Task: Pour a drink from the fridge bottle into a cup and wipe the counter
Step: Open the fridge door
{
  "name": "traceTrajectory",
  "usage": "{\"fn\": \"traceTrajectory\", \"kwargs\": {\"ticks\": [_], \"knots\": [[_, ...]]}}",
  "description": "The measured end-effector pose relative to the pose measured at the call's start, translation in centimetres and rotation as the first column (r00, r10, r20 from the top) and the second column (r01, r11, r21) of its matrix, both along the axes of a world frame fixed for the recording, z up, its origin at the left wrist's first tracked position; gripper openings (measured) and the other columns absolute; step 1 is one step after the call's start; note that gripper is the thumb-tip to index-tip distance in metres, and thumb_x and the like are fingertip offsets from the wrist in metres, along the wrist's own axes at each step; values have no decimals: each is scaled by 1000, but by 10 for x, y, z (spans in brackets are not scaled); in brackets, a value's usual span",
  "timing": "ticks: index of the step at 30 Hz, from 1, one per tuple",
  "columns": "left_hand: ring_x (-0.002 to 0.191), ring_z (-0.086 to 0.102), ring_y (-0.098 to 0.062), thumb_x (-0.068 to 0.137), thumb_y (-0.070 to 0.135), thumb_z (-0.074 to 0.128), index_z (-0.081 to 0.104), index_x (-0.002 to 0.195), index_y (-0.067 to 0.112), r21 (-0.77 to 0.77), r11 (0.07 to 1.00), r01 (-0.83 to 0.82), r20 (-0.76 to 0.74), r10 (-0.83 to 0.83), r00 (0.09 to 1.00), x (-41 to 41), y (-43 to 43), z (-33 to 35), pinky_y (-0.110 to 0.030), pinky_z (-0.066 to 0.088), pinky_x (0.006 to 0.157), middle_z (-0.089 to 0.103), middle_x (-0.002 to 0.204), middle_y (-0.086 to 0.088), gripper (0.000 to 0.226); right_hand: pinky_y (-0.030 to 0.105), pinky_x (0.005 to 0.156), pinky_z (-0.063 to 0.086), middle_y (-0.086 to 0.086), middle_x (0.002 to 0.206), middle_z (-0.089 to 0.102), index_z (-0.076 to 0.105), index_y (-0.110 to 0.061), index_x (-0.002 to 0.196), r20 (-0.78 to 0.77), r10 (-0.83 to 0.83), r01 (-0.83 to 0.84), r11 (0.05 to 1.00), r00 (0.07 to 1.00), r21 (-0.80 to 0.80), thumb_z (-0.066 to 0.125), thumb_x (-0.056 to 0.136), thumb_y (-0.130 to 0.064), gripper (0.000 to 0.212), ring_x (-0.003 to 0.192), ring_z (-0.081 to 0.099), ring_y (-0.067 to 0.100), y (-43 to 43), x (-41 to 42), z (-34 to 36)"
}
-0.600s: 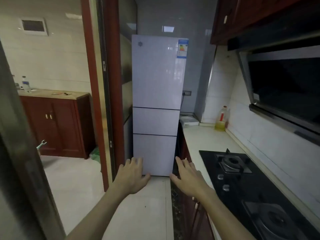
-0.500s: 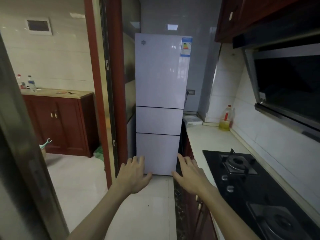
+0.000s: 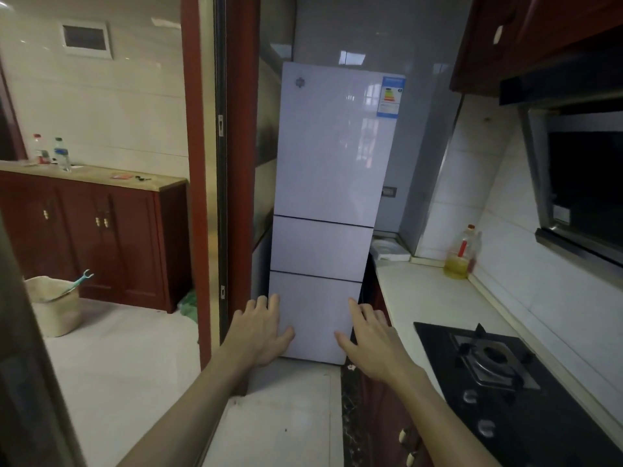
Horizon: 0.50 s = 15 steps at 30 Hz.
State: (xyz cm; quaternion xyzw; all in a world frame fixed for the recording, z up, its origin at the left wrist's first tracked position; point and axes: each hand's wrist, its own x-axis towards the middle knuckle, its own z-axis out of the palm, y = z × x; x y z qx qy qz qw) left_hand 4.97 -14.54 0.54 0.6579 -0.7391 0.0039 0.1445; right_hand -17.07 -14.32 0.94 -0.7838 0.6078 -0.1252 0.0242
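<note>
Your left hand (image 3: pixel 259 330) reaches forward at lower centre, fingers spread, holding nothing. The tall white three-door fridge (image 3: pixel 332 183), all doors closed, fills centre frame. Your right hand (image 3: pixel 372 338) is likewise open and empty, beside the pale counter (image 3: pixel 428 298).

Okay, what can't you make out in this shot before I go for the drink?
Head view only:
- Inside the fridge: all doors shut, so no drink bottle shows.
- Cup and cloth: neither in view.
- Energy label: too small to read.
- Stove: cut off by the bottom edge.
- Left hand and right hand: empty, open.
</note>
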Motion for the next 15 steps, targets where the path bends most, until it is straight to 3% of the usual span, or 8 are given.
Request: {"fn": "traceTrajectory", "kwargs": {"ticks": [5, 15], "knots": [[130, 45, -27, 96, 53, 39, 22, 150, 14, 34, 999, 11, -34, -10, 999, 26, -68, 4, -46, 37, 107, 42, 146, -10, 69, 42, 98, 45, 5, 149, 33, 7, -18, 156, 4, -29, 29, 999, 1000, -14, 39, 101, -49, 71, 129, 37, 24, -65, 26, 5], [129, 46, -25, 97, 54, 37, 19, 152, 14, 35, 999, 33, -78, -30, 997, 53, -180, -10, -44, 39, 106, 43, 145, -7, 71, 39, 95, 43, 4, 151, 32, 6, -18, 157, 54, -54, 57, 997, 997, -55, 39, 101, -48, 72, 131, 37, 24, -176, 54, -3]]}}
